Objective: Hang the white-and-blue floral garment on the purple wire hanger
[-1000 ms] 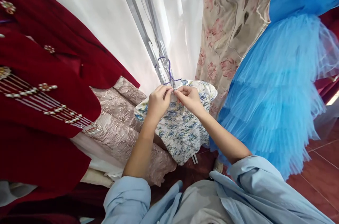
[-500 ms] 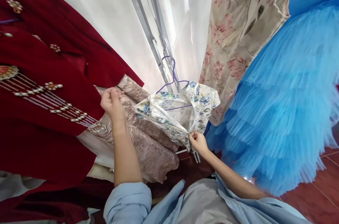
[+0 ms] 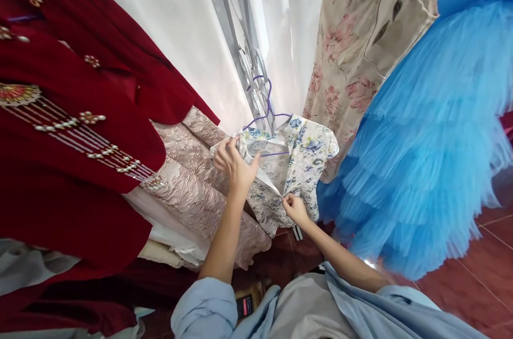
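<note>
A small white blouse (image 3: 310, 152) with blue flowers hangs on a purple hanger (image 3: 269, 104), its front neckline gaping. On the blouse's left shoulder side lies my left hand (image 3: 234, 165), fingers spread and thumb apart. My right hand (image 3: 295, 209) pinches the front edge of the blouse at the bottom of the neckline. Whatever small fastening may be under those fingers is hidden. Behind my left forearm hangs a shiny pink textured skirt (image 3: 188, 195).
A dark red beaded garment (image 3: 80, 168) fills the left side. To the right hang a beige floral dress (image 3: 340, 61) and a blue tiered tulle dress (image 3: 417, 147). A grey metal rack (image 3: 236, 13) stands before a white curtain (image 3: 168, 18). Red floor tiles (image 3: 460, 275) show below.
My left hand has moved right from in front of the pink skirt onto the blouse's shoulder, and its fingers have opened. My right hand keeps its pinch. The view has shifted slightly.
</note>
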{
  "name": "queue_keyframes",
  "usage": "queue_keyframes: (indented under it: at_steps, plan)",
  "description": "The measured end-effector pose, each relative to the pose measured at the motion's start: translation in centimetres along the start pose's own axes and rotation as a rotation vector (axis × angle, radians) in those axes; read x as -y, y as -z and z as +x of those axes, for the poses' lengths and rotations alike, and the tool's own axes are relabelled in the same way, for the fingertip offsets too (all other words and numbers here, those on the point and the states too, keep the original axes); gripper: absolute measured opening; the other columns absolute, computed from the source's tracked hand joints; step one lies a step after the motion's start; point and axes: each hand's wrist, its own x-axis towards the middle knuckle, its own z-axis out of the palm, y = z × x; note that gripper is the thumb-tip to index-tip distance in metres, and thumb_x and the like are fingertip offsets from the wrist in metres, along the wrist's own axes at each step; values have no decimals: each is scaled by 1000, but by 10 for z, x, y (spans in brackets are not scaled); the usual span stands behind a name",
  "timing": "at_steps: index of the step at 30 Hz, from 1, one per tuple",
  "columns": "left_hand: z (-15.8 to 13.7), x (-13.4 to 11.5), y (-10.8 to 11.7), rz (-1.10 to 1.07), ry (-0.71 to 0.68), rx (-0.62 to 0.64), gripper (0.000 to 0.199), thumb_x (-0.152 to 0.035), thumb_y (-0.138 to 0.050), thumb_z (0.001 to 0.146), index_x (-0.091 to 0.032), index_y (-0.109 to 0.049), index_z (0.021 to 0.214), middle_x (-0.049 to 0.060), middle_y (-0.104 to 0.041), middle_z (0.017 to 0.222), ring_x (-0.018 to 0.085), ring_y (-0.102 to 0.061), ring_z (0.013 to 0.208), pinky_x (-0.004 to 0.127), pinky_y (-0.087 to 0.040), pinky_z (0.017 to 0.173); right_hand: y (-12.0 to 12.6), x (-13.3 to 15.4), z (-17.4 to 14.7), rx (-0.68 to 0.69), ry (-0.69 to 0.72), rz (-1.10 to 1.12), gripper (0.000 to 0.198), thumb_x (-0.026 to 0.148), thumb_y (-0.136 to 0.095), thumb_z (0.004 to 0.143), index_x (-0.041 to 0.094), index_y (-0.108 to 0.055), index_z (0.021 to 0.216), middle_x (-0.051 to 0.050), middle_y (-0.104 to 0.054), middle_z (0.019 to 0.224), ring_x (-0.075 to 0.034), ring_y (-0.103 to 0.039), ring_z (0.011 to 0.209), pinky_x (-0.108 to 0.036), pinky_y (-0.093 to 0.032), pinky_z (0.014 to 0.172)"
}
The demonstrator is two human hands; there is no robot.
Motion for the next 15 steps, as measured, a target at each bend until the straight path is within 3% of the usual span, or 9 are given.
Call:
queue_keyframes:
  at_steps: [3,5,7,10,15]
  plan:
    - [6,15,-7,-133,22,-132,20,-26,-68,84,-19,-58,101,18,-47,140,34,-37,139,54,-26,115,-6,-5,-2,-13,-16,10,28,44,-56,80,23,-47,64,1,-52,53,-16,-48,52,-25,-33,54]
    - [12,29,-8,-330,27,-143,5,-23,-55,92,-20,-55,96,16,-58,129,27,-49,130,45,-34,113,-7,-8,-8,-1,-13,43,31,49,-55,82,23,-47,66,2,-50,53,-16,-47,52,-25,-33,54]
    - [18,43,-6,-490,96,-136,8,-24,-48,95,-20,-54,98,12,-64,114,23,-59,117,39,-41,106,-7,-9,-17,25,-1,84,36,56,-52,84,23,-49,70,3,-48,53,-15,-46,51,-25,-35,54]
    - [25,67,-4,-541,243,-173,13,-29,-51,93,-18,-56,98,8,-65,101,21,-62,102,35,-46,99,-8,-7,-30,78,3,202,42,64,-50,86,23,-50,74,4,-45,53,-15,-44,49,-25,-35,51]
    - [37,103,-10,-727,464,-155,18,-33,-60,88,-16,-61,94,6,-67,91,18,-63,93,34,-49,96,-6,5,-32,105,21,352,40,61,-55,87,22,-52,77,5,-44,55,-13,-43,49,-25,-34,51]
